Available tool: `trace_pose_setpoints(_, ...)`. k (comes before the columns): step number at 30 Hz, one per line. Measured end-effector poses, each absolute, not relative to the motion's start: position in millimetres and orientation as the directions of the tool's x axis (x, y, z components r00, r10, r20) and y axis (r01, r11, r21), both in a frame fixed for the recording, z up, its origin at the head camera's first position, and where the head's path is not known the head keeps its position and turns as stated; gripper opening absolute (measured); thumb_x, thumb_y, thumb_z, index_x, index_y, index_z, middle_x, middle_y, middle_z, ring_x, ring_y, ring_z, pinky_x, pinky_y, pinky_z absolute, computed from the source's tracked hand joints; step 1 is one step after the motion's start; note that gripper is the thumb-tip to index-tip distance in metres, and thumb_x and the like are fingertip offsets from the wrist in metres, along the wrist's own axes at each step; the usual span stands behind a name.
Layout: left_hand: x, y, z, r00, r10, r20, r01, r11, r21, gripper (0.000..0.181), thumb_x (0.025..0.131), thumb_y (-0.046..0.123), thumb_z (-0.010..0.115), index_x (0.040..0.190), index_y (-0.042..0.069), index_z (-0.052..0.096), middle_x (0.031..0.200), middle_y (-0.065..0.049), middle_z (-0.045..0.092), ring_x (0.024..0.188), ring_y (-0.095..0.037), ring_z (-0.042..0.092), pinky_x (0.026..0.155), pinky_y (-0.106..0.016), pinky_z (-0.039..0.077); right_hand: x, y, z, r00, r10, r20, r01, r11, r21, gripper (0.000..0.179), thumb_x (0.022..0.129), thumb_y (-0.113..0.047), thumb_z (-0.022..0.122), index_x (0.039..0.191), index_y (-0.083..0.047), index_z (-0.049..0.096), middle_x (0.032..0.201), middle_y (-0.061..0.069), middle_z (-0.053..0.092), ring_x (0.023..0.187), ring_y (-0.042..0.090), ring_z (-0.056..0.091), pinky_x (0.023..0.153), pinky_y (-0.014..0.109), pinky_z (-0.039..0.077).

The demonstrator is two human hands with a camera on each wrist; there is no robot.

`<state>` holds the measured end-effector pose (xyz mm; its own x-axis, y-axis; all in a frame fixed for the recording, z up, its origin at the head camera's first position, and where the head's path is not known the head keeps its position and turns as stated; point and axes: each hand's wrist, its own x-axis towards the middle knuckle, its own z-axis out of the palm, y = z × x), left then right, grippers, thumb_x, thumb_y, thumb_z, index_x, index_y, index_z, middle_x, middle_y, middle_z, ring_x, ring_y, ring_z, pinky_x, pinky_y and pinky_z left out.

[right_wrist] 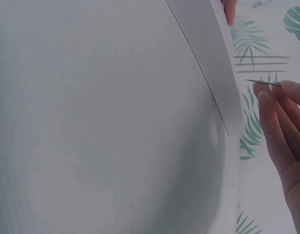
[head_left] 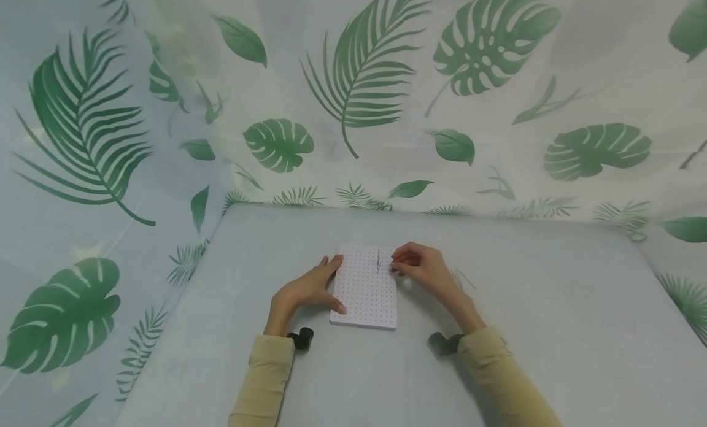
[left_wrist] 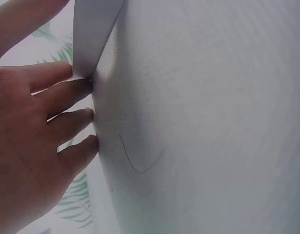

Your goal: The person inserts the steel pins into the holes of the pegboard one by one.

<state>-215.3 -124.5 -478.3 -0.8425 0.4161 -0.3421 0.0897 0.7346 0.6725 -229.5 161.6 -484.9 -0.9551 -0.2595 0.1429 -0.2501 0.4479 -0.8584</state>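
A white board with a grid of small holes lies on the table. Several thin needle-like pins stand up near its far right part; the right wrist view shows them as slim grey pins side by side. My left hand rests along the board's left edge, its thumb on the near left of the top and its fingertips at the far left side. Between thumb and fingertips, my right hand pinches one thin pin beside the standing ones, just over the board's right edge.
The pale table spreads around the board. Thin dark lines lie beside the right wrist; whether they are loose pins I cannot tell. A leaf-patterned curtain hangs behind and at the sides. Each wrist wears a small black camera.
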Motion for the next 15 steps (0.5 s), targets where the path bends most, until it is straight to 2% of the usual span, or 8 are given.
trace_pose_setpoints(10,-216.6,-126.3,-478.8,-0.838,0.421,-0.348,0.081,0.727,0.682,0.118,0.075,0.026,0.093,0.165,0.011,0.019,0.173,-0.01,0.014,0.161,-0.03,0.005,0.129,-0.053,0.012,-230.8,148.5,-491.3,-0.949,-0.277,0.149,-0.254,0.397,-0.882,0.014,0.086,0.0,0.08,0.098,0.001,0.073,0.091,0.016,0.077,0.08,0.023,0.077,0.07,0.021,0.061)
trace_pose_setpoints(15,-217.0,-126.5,-477.8,-0.837,0.419,-0.352,0.079,0.729,0.68,0.117,0.075,0.026,0.093,0.166,0.012,0.019,0.173,-0.009,0.014,0.161,-0.03,0.004,0.129,-0.053,0.013,-231.1,145.3,-491.0,-0.948,-0.279,0.15,-0.263,0.432,-0.863,0.014,0.085,-0.003,0.081,0.097,-0.002,0.074,0.091,0.012,0.078,0.079,0.019,0.076,0.07,0.018,0.058)
